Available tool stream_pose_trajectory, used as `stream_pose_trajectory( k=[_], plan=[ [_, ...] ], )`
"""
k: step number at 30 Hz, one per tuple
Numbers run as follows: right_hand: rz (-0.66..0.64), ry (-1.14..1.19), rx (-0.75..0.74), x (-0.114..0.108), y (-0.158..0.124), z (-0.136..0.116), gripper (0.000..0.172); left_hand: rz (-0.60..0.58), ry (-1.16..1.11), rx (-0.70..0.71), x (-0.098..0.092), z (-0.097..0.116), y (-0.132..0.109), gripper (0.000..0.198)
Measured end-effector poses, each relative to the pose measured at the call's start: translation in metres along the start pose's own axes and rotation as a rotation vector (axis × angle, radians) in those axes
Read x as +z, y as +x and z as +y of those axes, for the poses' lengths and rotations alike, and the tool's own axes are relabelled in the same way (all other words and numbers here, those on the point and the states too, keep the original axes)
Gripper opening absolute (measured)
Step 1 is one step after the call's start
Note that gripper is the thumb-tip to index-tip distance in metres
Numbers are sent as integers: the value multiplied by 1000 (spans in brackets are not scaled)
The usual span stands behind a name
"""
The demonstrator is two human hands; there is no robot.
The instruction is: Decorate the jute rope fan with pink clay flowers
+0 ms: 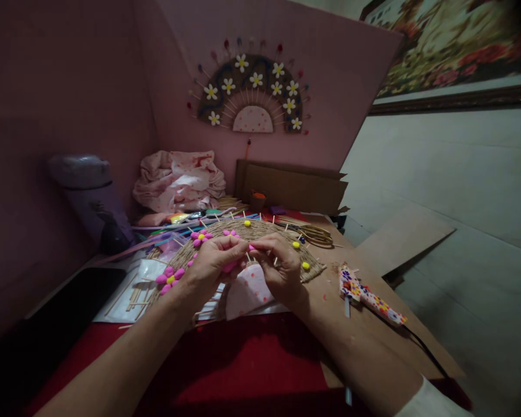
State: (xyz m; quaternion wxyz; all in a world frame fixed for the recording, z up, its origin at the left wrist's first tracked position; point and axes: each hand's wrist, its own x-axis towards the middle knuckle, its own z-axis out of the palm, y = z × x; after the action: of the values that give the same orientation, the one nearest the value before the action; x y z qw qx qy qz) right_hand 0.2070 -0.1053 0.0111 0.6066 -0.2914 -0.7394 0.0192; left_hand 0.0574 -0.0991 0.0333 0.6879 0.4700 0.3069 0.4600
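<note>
My left hand [217,258] and my right hand [281,267] meet over the craft fan, their fingertips pinched on a small pink piece of clay [252,248]. More pink shows below my left fingers, partly hidden by them. Under both hands lies the half-round fan [267,230], covered in twine with thin sticks poking out of its edge. Pink flowers with yellow centres, such as the flower [170,280], sit on its left side. On its right are bare yellow dots, one being the yellow dot [296,245]. Spotted cloth [248,292] covers the fan's inner half-circle.
A flower-patterned glue gun [369,295] lies right, its cord trailing off the board. Scissors [315,235] rest behind the fan. Cardboard sheets [286,186] and bunched pink cloth [180,182] stand at the back. A finished-looking fan [250,63] hangs above. A dark slab [69,304] lies left.
</note>
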Motion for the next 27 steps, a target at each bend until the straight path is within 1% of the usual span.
stream_pose_trajectory(
  k=[6, 9, 15, 19, 23, 25, 27],
  plan=[
    [-8, 5, 19, 0, 0, 0, 11, -8, -11, -13, 1, 2, -1, 29],
    [-10, 10, 10, 0, 0, 0, 9, -2, -15, -12, 1, 3, -1, 28],
    [-5, 16, 20, 1, -1, 1, 11, -26, 4, -15, 1, 3, -2, 28],
    [-3, 19, -1, 0, -1, 1, 9, -3, 20, -2, 2, 4, -2, 30],
    [0, 13, 12, 0, -1, 1, 11, -23, 48, 14, 3, 6, -3, 27],
    [0, 16, 27, -1, -1, 1, 13, -11, 51, 29, 4, 8, -4, 26],
    [6, 19, 30, -1, 0, 1, 11, 24, 52, 47, 4, 8, -4, 25]
  ],
)
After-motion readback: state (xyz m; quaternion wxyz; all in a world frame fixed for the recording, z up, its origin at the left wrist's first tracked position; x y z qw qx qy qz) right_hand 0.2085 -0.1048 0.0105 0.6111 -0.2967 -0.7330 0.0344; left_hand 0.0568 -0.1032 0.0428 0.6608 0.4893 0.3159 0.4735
